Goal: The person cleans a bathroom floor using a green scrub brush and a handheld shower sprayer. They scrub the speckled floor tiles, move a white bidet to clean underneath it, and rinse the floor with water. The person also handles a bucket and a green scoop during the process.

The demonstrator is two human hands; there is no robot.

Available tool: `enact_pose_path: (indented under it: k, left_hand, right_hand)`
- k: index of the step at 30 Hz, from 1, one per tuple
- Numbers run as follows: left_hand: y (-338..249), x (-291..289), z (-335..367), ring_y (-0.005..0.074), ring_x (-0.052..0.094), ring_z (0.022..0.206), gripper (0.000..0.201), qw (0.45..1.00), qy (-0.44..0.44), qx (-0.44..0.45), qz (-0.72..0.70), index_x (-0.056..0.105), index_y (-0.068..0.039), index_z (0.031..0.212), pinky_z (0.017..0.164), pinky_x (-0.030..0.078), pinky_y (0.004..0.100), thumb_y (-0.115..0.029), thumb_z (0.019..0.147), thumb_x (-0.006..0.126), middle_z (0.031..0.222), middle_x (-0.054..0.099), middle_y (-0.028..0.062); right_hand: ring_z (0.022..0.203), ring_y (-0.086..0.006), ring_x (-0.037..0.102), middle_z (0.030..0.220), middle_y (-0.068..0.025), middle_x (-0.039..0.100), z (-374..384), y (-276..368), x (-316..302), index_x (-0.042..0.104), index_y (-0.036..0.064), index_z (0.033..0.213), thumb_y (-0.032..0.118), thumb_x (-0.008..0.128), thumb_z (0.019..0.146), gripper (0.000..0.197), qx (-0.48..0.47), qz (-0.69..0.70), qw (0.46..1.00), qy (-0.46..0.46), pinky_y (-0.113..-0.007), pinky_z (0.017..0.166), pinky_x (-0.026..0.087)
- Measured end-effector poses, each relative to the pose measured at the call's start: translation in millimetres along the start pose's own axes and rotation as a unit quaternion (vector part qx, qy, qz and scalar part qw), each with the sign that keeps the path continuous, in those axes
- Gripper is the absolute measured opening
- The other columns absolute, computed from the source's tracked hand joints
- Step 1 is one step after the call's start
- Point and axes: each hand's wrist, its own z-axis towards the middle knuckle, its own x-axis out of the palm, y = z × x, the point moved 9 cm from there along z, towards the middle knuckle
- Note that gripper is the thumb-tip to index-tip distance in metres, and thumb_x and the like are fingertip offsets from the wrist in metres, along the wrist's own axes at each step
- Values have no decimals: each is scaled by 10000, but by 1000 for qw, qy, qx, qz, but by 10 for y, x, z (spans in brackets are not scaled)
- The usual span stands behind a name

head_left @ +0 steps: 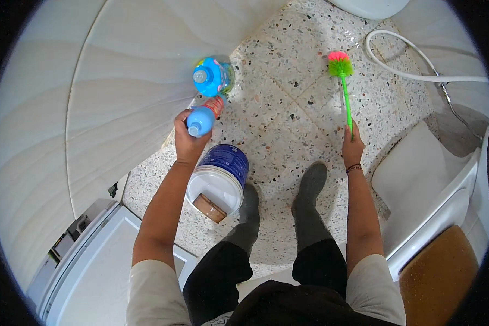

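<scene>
My left hand [189,137] is closed around a light-blue bottle [200,120] with a red label, beside the wall on the left. Just beyond it stands a bigger blue bottle [207,77] with a pale cap. My right hand [353,145] grips the green handle of a toilet brush [347,98]. Its round head has pink and green bristles and points away from me over the speckled floor. Nearest to my left forearm is a blue and white bucket [228,160] with a white top. A brown block [209,208] lies on that top.
On the right is a white toilet [418,239] with a brown panel [440,277] by it. A white hose [402,73] curls at the far right. Part of a white rounded fixture [370,7] shows at the top. A white-framed door [119,266] is at lower left. My grey boots [311,187] stand on the floor.
</scene>
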Motion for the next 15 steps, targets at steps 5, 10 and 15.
enact_pose_path:
  k: [5, 10, 15]
  left_hand:
    - [359, -197, 167, 241, 559, 996, 700, 987, -156, -36, -30, 364, -7, 1177, 856, 469, 353, -68, 635, 802, 1083, 526, 169]
    - [478, -164, 299, 243, 520, 1069, 753, 968, -140, -80, -194, 334, 22, 1214, 923, 440, 355, -82, 640, 810, 1172, 479, 195]
    - [720, -206, -94, 299, 477, 1130, 847, 975, -76, -208, -1, 325, 49, 1236, 954, 406, 382, -208, 610, 836, 1209, 457, 225]
  right_hand:
    - [601, -235, 590, 777, -108, 647, -6, -6, 54, 533, 154, 1217, 327, 479, 925, 344, -22, 36, 999, -4, -339, 581, 460]
    - [665, -293, 616, 832, -128, 653, -53, 156, 22, 526, 136, 1194, 326, 477, 922, 335, -59, 5, 997, 39, -379, 607, 470]
    - [708, -334, 617, 826, -158, 639, -322, 330, 72, 524, 129, 1180, 318, 483, 913, 331, -50, -64, 989, 127, -399, 620, 478]
